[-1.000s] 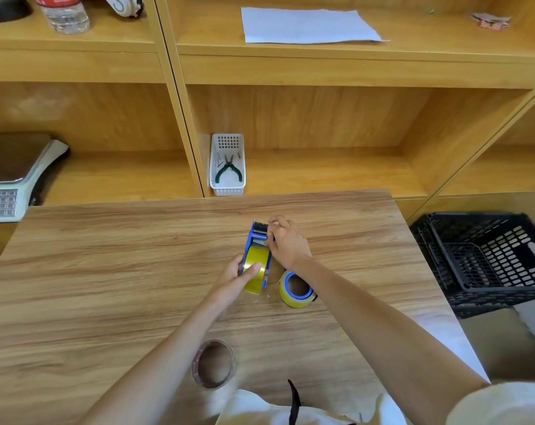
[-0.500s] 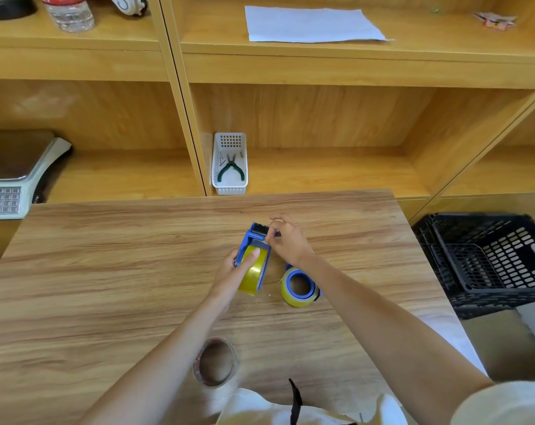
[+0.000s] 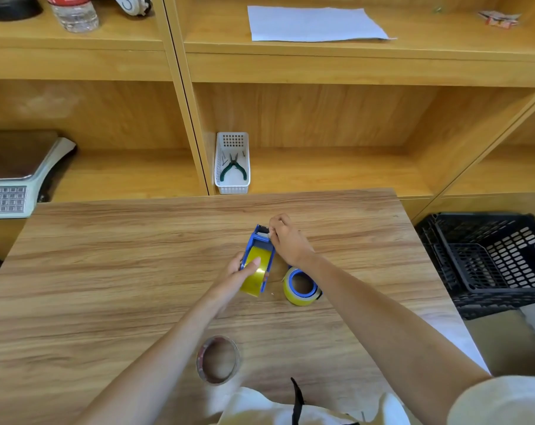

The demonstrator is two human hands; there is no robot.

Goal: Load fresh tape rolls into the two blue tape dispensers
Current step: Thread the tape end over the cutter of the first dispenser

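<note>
A blue tape dispenser (image 3: 259, 240) with a yellow tape roll (image 3: 255, 273) in it lies at the middle of the wooden table (image 3: 106, 256). My left hand (image 3: 237, 274) grips its near end, thumb on the roll. My right hand (image 3: 289, 240) pinches at the dispenser's far cutter end, where the tape's free end sits. To the right lies a second blue dispenser with a yellow roll (image 3: 301, 286), partly hidden under my right forearm.
A used-up tape core (image 3: 218, 359) lies near the table's front edge. A black crate (image 3: 490, 262) stands right of the table. Behind are shelves with a white basket of pliers (image 3: 233, 164), a scale (image 3: 11, 185) and a paper sheet (image 3: 315, 24).
The dispenser in my left hand has tilted slightly and shifted left. My right hand's fingers have stayed at its cutter end. The second dispenser has not moved.
</note>
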